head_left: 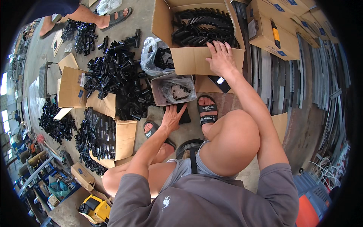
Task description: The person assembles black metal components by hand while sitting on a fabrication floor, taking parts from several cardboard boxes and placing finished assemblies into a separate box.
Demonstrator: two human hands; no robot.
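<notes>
My right hand lies with its fingers spread on the near edge of a large open cardboard box, over the flap. Inside that box, black pipe-like fittings are stacked in neat rows. Close to my feet, my left hand reaches down with its fingers apart at the near side of a small carton. A clear plastic bag lines this carton and has small black pieces in it. Something dark lies beside my left fingers; its kind is unclear.
Loose black fittings lie in a big heap on the left, with another cardboard box of them nearer. A clear bag stands by the large box. Closed cartons, one bearing a yellow-and-black cutter, and metal bars line the right. Another person's leg shows at upper left.
</notes>
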